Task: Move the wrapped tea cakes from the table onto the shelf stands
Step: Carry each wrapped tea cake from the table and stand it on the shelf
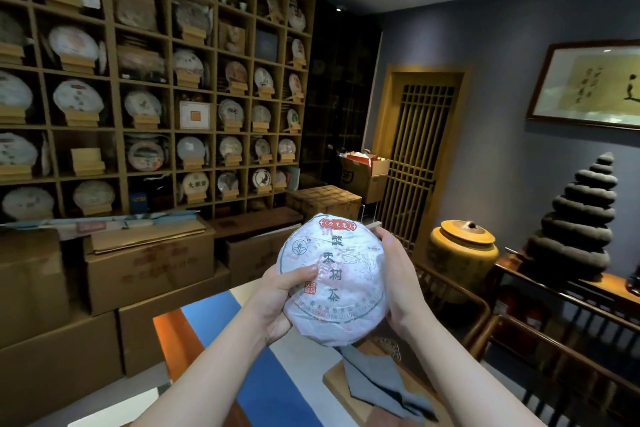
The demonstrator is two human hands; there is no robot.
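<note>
A round tea cake [337, 274] in white paper with red and grey printing is held up in front of me above the table [277, 367]. My left hand [280, 302] grips its lower left edge, thumb across the face. My right hand [398, 281] cups its right edge from behind. The wooden shelf wall [114, 55] at left holds many wrapped cakes on small wooden stands. One stand [87, 161] in a lower left cubby carries no cake.
Cardboard boxes [149, 263] are stacked under the shelf, between me and it. A grey cloth [377, 381] lies on a wooden tray on the table. At right stand a yellow jar [462, 253], a dark stacked sculpture [581, 218] and wooden chairs.
</note>
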